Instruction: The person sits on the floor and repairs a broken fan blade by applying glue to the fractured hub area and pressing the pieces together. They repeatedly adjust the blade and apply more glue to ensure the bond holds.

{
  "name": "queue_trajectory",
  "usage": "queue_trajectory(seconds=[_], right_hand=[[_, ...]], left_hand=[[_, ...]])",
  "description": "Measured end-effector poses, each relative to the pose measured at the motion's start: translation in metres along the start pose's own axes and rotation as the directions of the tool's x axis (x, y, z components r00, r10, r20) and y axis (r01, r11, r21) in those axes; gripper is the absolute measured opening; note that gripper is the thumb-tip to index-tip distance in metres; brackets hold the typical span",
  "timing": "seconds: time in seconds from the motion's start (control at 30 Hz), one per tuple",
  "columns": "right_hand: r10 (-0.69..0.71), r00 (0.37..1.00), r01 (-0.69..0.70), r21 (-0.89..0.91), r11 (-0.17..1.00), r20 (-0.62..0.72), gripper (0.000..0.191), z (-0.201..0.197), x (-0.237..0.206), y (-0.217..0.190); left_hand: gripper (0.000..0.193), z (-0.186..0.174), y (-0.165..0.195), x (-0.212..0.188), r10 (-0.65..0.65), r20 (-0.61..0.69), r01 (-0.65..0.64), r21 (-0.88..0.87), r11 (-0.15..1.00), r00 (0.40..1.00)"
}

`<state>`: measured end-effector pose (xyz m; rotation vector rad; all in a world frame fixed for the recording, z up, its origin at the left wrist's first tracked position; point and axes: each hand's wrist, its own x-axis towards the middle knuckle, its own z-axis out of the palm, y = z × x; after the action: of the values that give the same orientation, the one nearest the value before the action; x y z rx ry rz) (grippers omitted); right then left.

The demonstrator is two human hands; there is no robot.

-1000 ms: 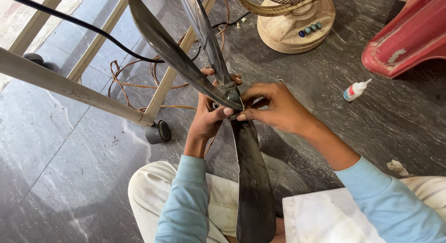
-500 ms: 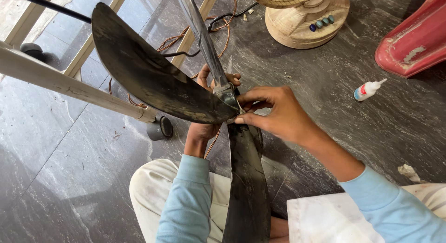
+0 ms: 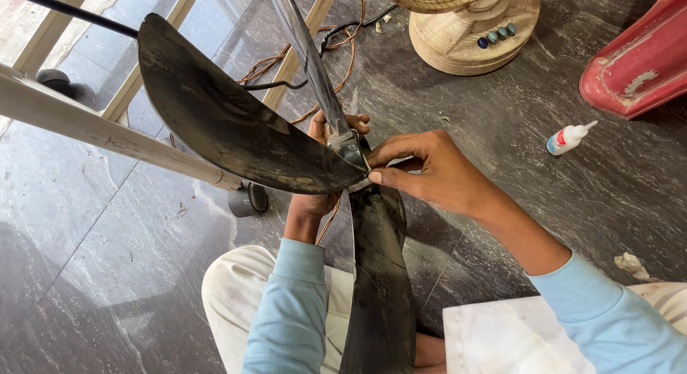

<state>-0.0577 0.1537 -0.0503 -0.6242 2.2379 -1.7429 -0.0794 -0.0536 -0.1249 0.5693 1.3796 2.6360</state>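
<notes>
1. The floor [image 3: 544, 166] is dark grey stone, streaked pale, and lies under everything.
2. A black three-bladed fan blade [image 3: 243, 138] is held up over the lap: one broad blade spreads left of the fingers, one hangs below them, and one narrow, edge-on blade rises above.
3. A white frame [image 3: 100, 127] crosses to the left, beyond the broad blade.
4. A beige fan base [image 3: 472, 37] stands above the fingers; a red thing [image 3: 637, 66] lies to the upper right.
5. The right hand [image 3: 436, 173] pinches the hub, fingers narrow around it.
6. The left hand [image 3: 325, 166] grips the hub from behind, mostly hidden.
7. A small white glue bottle [image 3: 569, 138] lies right of the fingers, well apart.
</notes>
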Motion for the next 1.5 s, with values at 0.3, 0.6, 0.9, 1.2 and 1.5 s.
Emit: queue_trajectory(seconds=[0.3, 0.6, 0.9, 1.2, 1.5], right_hand=[[0.021, 1.000, -0.020, -0.035, 0.999, 0.014, 0.018, 0.000, 0.002, -0.002], [0.088, 0.996, -0.089, -0.045, 0.995, -0.007, 0.019, 0.000, 0.003, -0.002], [-0.065, 0.998, 0.065, 0.013, 0.998, 0.009, 0.021, -0.008, 0.006, 0.018], [0.098, 0.994, -0.083, 0.232, 0.969, -0.055, 0.020, -0.020, 0.004, 0.028], [0.007, 1.000, -0.005, 0.117, 0.993, -0.015, 0.029, -0.024, 0.002, 0.022]], left_hand=[[0.087, -0.004, -0.004, 0.000, 0.019, 0.002, -0.019, -0.002, 1.000, 1.000], [0.088, -0.003, -0.004, 0.001, -0.005, 0.004, 0.005, -0.006, 1.000, 1.000], [0.100, 0.002, -0.005, 0.001, 0.044, 0.041, -0.047, 0.071, 0.996, 0.998], [0.099, 0.015, -0.009, 0.017, -0.017, 0.000, 0.017, 0.034, 0.999, 1.000], [0.097, 0.018, -0.005, 0.016, -0.009, -0.010, 0.009, 0.035, 0.999, 1.000]])
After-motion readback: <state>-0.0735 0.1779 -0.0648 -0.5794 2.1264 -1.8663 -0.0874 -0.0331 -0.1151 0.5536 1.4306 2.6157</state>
